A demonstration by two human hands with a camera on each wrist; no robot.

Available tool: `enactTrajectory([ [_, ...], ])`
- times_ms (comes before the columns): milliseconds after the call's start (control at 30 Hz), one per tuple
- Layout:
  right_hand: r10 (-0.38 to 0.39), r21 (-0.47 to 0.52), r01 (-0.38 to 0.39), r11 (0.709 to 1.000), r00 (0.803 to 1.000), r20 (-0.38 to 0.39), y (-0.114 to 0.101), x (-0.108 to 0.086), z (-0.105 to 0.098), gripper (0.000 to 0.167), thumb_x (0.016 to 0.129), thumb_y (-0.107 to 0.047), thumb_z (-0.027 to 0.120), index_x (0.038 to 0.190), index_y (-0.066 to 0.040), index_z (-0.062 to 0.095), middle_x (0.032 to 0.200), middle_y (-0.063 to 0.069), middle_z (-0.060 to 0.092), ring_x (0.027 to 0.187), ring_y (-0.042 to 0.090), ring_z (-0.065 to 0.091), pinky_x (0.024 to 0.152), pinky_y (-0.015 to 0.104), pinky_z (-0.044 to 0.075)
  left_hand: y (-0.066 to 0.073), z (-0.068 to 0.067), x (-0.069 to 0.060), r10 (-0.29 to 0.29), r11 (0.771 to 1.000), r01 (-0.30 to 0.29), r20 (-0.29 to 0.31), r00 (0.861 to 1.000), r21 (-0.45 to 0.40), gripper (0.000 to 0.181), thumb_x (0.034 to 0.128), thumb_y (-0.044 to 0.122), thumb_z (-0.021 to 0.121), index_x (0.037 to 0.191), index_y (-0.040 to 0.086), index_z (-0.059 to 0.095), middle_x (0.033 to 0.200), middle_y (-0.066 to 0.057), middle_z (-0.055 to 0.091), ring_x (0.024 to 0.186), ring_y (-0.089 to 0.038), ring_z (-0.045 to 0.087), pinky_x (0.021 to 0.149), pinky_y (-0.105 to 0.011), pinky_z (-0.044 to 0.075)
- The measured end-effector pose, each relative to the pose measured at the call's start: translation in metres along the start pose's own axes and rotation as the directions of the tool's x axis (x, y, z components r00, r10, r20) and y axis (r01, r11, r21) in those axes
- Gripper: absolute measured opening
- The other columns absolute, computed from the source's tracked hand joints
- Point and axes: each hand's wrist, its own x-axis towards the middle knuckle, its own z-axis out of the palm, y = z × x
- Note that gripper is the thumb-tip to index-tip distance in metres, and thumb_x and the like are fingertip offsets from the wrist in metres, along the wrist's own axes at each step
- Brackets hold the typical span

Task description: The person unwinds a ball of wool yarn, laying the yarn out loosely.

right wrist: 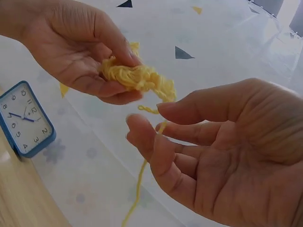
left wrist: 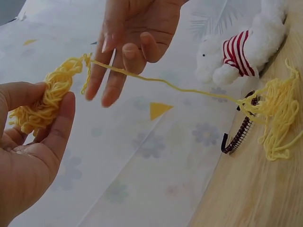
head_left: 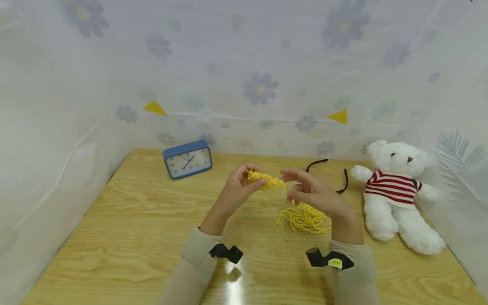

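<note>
In the head view, my left hand [head_left: 238, 188] holds a twisted bundle of yellow yarn [head_left: 267, 181] between thumb and fingers, above the table. My right hand [head_left: 314, 192] is just right of the bundle, its thumb and fingers apart. A short yarn end dangles from the bundle beside the right fingertips [left wrist: 111, 97]. From there, a single strand [left wrist: 189, 90] passes the right fingers and runs to a loose pile of yellow yarn [left wrist: 279, 113] on the table. The right wrist view shows the strand [right wrist: 140, 184] hanging below the right fingers.
A blue alarm clock [head_left: 188, 160] stands at the back left of the wooden table [head_left: 126, 237]. A white teddy bear [head_left: 398, 195] in a striped sweater sits at the right. Behind the right hand lies a dark curved band [left wrist: 240, 132]. Flowered sheeting [head_left: 213, 76] surrounds the table.
</note>
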Motion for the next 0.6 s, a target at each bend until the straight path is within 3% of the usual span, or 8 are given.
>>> enactTrajectory([
  [100, -0.047, 0.081, 0.042, 0.996, 0.997, 0.067, -0.002, 0.003, 0.004, 0.050, 0.098, 0.000, 0.046, 0.144, 0.003, 0.026, 0.125, 0.022, 0.045, 0.078, 0.017, 0.060, 0.064, 0.027, 0.051, 0.001, -0.001, 0.000, 0.003, 1.000, -0.003, -0.002, 1.000, -0.007, 0.026, 0.0921, -0.004, 0.056, 0.114, -0.013, 0.044, 0.105, -0.008, 0.051, 0.088, -0.011, 0.057, 0.077, -0.021, 0.052],
  [167, -0.036, 0.083, 0.031, 0.996, 0.998, 0.059, -0.004, 0.003, 0.007, 0.044, 0.098, -0.001, 0.047, 0.139, 0.005, 0.032, 0.105, 0.016, 0.054, 0.071, 0.018, 0.057, 0.061, 0.028, 0.050, 0.001, -0.002, 0.001, 0.005, 1.000, -0.005, -0.010, 1.000, 0.002, 0.025, 0.0921, -0.003, 0.057, 0.113, -0.011, 0.045, 0.106, -0.009, 0.052, 0.089, -0.012, 0.058, 0.078, -0.022, 0.052],
  [267, 0.015, 0.043, -0.014, 0.999, 1.000, -0.024, -0.007, 0.000, 0.007, 0.028, 0.098, -0.006, 0.050, 0.125, 0.002, 0.049, 0.073, 0.002, 0.052, 0.057, 0.016, 0.046, 0.050, 0.029, 0.043, 0.001, -0.006, 0.001, 0.011, 1.000, -0.011, -0.025, 1.000, 0.027, 0.025, 0.0926, 0.000, 0.058, 0.113, -0.009, 0.047, 0.107, -0.010, 0.051, 0.089, -0.013, 0.058, 0.080, -0.024, 0.053],
  [333, 0.042, 0.018, -0.041, 0.999, 0.993, -0.110, -0.008, -0.004, 0.005, 0.015, 0.098, -0.009, 0.051, 0.111, -0.004, 0.058, 0.062, 0.000, 0.043, 0.050, 0.019, 0.037, 0.045, 0.032, 0.036, 0.001, -0.011, 0.001, 0.015, 0.999, -0.014, -0.043, 0.999, 0.036, 0.025, 0.0929, 0.001, 0.058, 0.113, -0.009, 0.046, 0.108, -0.011, 0.051, 0.089, -0.014, 0.058, 0.080, -0.025, 0.053],
  [400, 0.011, 0.021, -0.007, 1.000, 0.979, -0.202, -0.008, -0.008, 0.001, 0.013, 0.098, -0.008, 0.051, 0.101, -0.010, 0.063, 0.058, 0.000, 0.039, 0.048, 0.019, 0.032, 0.044, 0.035, 0.031, 0.003, -0.015, 0.001, 0.022, 0.999, -0.020, -0.063, 0.998, 0.035, 0.028, 0.0930, 0.002, 0.058, 0.114, -0.010, 0.045, 0.108, -0.010, 0.051, 0.090, -0.014, 0.057, 0.081, -0.026, 0.053],
  [433, -0.013, 0.039, 0.024, 0.999, 0.969, -0.246, -0.008, -0.011, -0.002, 0.014, 0.098, -0.007, 0.050, 0.098, -0.011, 0.064, 0.058, 0.000, 0.039, 0.048, 0.019, 0.030, 0.045, 0.035, 0.029, 0.005, -0.016, 0.001, 0.024, 0.999, -0.022, -0.075, 0.997, 0.033, 0.028, 0.0930, 0.002, 0.058, 0.114, -0.010, 0.045, 0.108, -0.010, 0.051, 0.090, -0.014, 0.057, 0.081, -0.026, 0.053],
  [500, -0.060, 0.090, 0.099, 0.991, 0.930, -0.363, -0.009, -0.017, -0.008, 0.017, 0.098, -0.004, 0.049, 0.094, -0.009, 0.065, 0.058, 0.001, 0.040, 0.049, 0.020, 0.031, 0.046, 0.034, 0.029, 0.007, -0.020, 0.000, 0.026, 0.999, -0.022, -0.100, 0.995, 0.032, 0.027, 0.0929, 0.002, 0.058, 0.114, -0.008, 0.045, 0.109, -0.009, 0.051, 0.090, -0.014, 0.057, 0.080, -0.026, 0.053],
  [600, -0.097, 0.225, 0.261, 0.939, 0.826, -0.555, -0.013, -0.025, -0.016, 0.017, 0.097, 0.000, 0.050, 0.092, -0.001, 0.066, 0.061, 0.002, 0.044, 0.050, 0.017, 0.033, 0.048, 0.030, 0.028, 0.009, -0.026, -0.001, 0.033, 0.999, -0.030, -0.127, 0.991, 0.027, 0.024, 0.0928, 0.002, 0.058, 0.112, -0.005, 0.046, 0.110, -0.009, 0.050, 0.090, -0.014, 0.057, 0.081, -0.027, 0.052],
])
